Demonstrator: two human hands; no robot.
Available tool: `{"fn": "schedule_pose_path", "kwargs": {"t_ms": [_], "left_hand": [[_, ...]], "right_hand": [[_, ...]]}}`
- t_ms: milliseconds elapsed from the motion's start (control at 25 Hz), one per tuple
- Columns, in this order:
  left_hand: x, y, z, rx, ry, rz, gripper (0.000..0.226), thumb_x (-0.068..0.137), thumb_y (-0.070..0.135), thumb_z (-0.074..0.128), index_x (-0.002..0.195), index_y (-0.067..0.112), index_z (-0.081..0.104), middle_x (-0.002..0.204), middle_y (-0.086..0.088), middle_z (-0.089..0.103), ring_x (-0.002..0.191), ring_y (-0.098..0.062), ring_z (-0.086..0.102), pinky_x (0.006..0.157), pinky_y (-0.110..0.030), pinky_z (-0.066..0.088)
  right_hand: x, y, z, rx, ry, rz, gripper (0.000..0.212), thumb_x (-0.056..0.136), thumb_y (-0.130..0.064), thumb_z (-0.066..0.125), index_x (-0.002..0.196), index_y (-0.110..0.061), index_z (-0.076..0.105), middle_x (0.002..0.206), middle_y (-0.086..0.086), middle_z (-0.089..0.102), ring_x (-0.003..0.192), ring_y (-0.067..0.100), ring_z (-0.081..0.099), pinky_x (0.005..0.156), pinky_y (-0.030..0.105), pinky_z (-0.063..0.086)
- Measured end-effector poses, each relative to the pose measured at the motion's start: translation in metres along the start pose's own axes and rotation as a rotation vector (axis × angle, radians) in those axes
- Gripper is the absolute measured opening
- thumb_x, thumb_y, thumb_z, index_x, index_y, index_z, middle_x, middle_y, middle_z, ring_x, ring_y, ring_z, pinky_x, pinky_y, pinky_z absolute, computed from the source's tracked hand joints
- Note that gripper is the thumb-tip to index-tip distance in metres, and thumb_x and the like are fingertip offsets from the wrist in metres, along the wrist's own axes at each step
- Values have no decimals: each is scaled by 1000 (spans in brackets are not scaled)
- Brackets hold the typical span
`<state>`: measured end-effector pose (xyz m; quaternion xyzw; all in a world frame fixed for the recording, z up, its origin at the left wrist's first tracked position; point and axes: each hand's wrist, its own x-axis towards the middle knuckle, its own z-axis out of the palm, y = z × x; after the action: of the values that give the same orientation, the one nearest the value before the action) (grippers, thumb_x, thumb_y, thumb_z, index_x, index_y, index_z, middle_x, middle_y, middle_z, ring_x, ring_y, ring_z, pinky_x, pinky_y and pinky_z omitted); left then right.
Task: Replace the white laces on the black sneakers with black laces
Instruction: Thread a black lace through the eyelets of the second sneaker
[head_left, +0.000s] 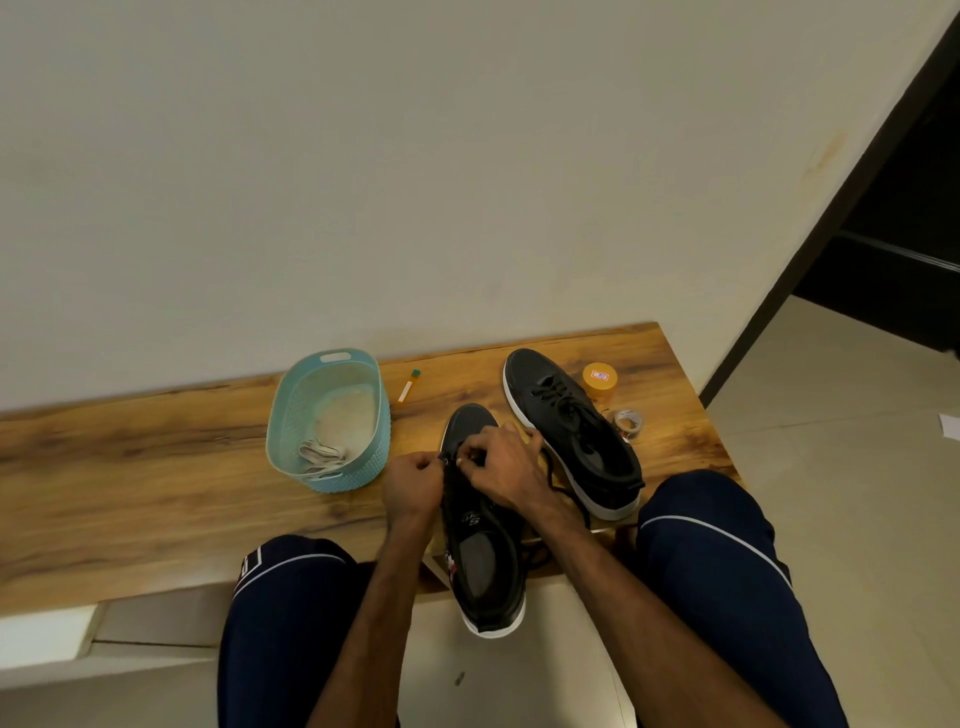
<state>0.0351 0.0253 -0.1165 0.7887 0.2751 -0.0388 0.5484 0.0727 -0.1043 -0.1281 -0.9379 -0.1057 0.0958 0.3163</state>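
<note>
A black sneaker (483, 561) with a white sole lies in front of me, its heel hanging over the table's near edge. My left hand (413, 483) pinches its left eyelet row. My right hand (506, 467) grips a black lace (558, 486) at the eyelets; the loose end trails right. The second black sneaker (569, 431) stands to the right, laced in black. White laces (319, 457) lie in a light blue basket (382, 447).
The wooden table (156, 467) stands against a pale wall. An orange-lidded jar (600, 382) and a tape roll (628, 421) sit beyond the right sneaker. A small tube (408, 387) lies beside the basket. My knees flank the near edge.
</note>
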Motion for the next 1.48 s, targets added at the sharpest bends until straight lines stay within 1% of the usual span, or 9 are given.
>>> {"fn": "schedule_pose_path", "kwargs": {"t_ms": [160, 360, 520, 640, 1000, 1160, 1320, 1400, 1480], "left_hand": [[-2, 3, 1, -9, 7, 0, 23, 90, 4, 55, 91, 10, 78, 81, -15, 73, 87, -40, 69, 77, -58, 58], [-3, 4, 1, 1, -3, 2, 26, 89, 2, 53, 89, 13, 77, 81, -12, 73, 84, -35, 70, 78, -57, 58], [-5, 5, 0, 11, -28, 15, 27, 87, 0, 52, 97, 5, 76, 84, -16, 73, 88, -39, 69, 81, -57, 57], [-4, 6, 1, 29, -25, 24, 27, 89, 1, 52, 102, 5, 76, 88, -14, 73, 89, -33, 69, 83, -55, 57], [-1, 2, 2, 36, -3, 40, 28, 90, 3, 52, 103, 7, 76, 88, -11, 73, 86, -29, 69, 82, -52, 58], [1, -3, 5, -8, -12, 41, 24, 99, 10, 50, 101, 9, 75, 90, -10, 73, 90, -29, 69, 84, -53, 58], [5, -11, 10, 16, 86, 57, 12, 92, 3, 63, 101, 3, 71, 97, -11, 71, 92, -29, 68, 84, -50, 57], [4, -11, 15, 70, 146, 73, 6, 90, 6, 66, 93, 7, 70, 92, -8, 71, 88, -26, 67, 79, -41, 56], [3, -10, 18, 97, 186, 69, 8, 89, 6, 62, 91, 11, 68, 93, -8, 72, 86, -25, 65, 74, -33, 50]], "right_hand": [[-1, 4, 2, 26, 20, 5, 13, 88, -44, 60, 90, -37, 71, 87, -16, 53, 106, 17, 49, 105, 57, 18], [0, 3, 2, -37, 1, -7, 14, 89, -43, 59, 94, -36, 70, 91, -15, 51, 109, 18, 48, 106, 58, 18], [-1, 0, 2, -71, 10, -5, 15, 90, -41, 59, 93, -33, 71, 96, -10, 56, 110, 20, 49, 107, 58, 18], [-1, -1, 1, -92, 13, -14, 15, 90, -40, 59, 93, -32, 71, 99, -7, 60, 110, 20, 49, 107, 57, 18], [-2, 0, 7, -85, 43, -40, 15, 89, -40, 58, 88, -30, 69, 93, -9, 54, 107, 19, 50, 107, 54, 14], [-1, 4, 7, -75, 38, -65, 18, 94, -41, 56, 99, -31, 70, 100, -8, 58, 111, 19, 48, 107, 51, 13], [-3, 5, 7, -66, 16, -52, 20, 98, -36, 54, 105, -29, 72, 106, -5, 61, 115, 21, 47, 105, 54, 18], [-6, 4, 7, -3, -21, -19, 28, 99, -44, 51, 108, -29, 72, 112, -4, 61, 118, 22, 43, 105, 57, 22], [-10, 2, 7, 45, -85, 46, 51, 94, -66, 41, 120, -30, 67, 126, -3, 55, 123, 22, 38, 104, 58, 25]]}}
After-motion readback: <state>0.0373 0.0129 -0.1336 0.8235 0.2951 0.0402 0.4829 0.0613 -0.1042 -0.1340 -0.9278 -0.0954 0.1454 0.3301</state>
